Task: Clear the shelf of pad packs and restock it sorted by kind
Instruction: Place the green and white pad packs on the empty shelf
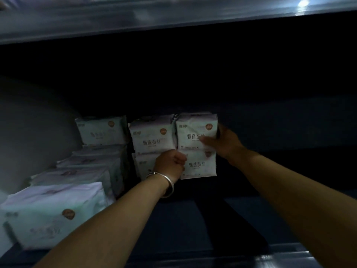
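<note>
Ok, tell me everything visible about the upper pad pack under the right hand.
The upper pad pack is a soft white plastic pouch with dark printed characters and a round reddish-brown badge near its top right corner. It stands upright, facing outward, on another pack. The right hand grips its right edge, thumb across the front.

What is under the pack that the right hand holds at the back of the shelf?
Another pack of the same look stands directly under the upper pack held by the right hand. The left hand covers its left edge.
</note>
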